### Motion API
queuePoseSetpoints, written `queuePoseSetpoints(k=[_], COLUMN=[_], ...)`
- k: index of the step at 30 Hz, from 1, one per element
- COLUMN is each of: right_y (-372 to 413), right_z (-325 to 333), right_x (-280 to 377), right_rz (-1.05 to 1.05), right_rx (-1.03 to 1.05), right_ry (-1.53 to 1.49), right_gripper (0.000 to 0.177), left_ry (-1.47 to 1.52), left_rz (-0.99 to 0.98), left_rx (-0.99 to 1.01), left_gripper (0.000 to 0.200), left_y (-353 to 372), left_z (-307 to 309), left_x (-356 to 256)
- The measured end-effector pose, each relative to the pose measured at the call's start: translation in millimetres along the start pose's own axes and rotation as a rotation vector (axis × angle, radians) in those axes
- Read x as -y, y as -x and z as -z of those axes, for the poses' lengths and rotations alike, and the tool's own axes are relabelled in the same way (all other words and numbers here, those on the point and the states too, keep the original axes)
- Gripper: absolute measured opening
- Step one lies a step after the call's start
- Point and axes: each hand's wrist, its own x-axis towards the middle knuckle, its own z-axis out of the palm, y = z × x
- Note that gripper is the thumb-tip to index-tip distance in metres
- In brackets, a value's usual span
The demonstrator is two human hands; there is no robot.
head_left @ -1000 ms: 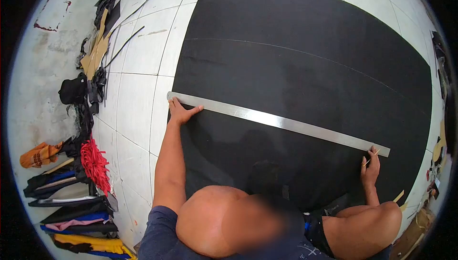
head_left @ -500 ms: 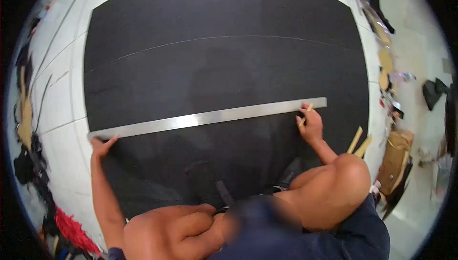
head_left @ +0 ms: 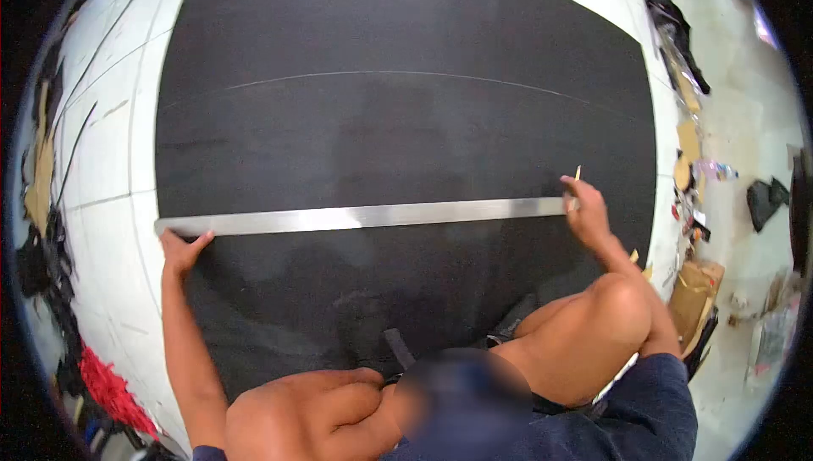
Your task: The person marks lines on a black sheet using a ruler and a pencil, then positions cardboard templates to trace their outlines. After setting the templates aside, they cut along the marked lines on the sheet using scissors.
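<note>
A long metal straightedge (head_left: 381, 215) lies almost level across a large black sheet (head_left: 406, 131). At its left end, my left hand (head_left: 182, 249) presses on the lower edge with thumb and fingers spread apart. My right hand (head_left: 587, 211) is closed around the right end, with a thin light-coloured stick (head_left: 578, 172) poking up between its fingers. A faint pale line curves across the sheet above the straightedge.
White floor tiles (head_left: 106, 165) surround the sheet. Red scraps (head_left: 114, 389) lie at the lower left, dark scraps along the left side. On the right are a brown cardboard piece (head_left: 696, 292), a plastic bottle (head_left: 718, 171) and a black bag (head_left: 766, 203). My bent legs are in front.
The straightedge's right end has swung down, so it lies more level. My right hand has moved right and grips its end. My left hand stays at the left end.
</note>
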Motion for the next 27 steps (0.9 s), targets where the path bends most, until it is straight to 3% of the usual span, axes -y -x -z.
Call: queuePoseSetpoints(k=[2,3,5,8,13,14,18,23,27], right_y=[-50,-76,-127,-198,-254,-254,-252,-230,-223], right_z=[21,26,28,-10,-105,-110,-175,-218,-237], right_x=[33,52,112,205,391,434,551,640,662], right_rz=[-0.049,0.082,0.247,0.592,0.676,0.576,0.406,0.548,0.587], right_rx=[0.182,0.204,0.276,0.254,0.340,0.439,0.493,0.508,0.562], right_ry=[-0.137,-0.092,-0.077,-0.096,-0.563,-0.619,-0.908,-0.950,-0.930], right_gripper=[0.026,0.026,0.025,0.025,0.029,0.029,0.028,0.025,0.030], left_ry=[-0.066,-0.067,-0.155,-0.200,-0.122,-0.112,-0.057,-0.047,-0.169], left_rz=[-0.024,-0.023,0.046,0.112,0.223,0.236,0.259,0.278,0.209], left_rx=[-0.023,-0.075,0.003,0.119,0.061,0.069,0.057,0.087,0.094], left_gripper=[0.126,0.127,0.131,0.154,0.152,0.152,0.152,0.152,0.146], left_y=[12,16,20,30,45,47,47,49,43], left_z=[7,5,13,19,23,25,27,34,21], left_x=[-18,-18,-28,-46,-64,-66,-68,-74,-67])
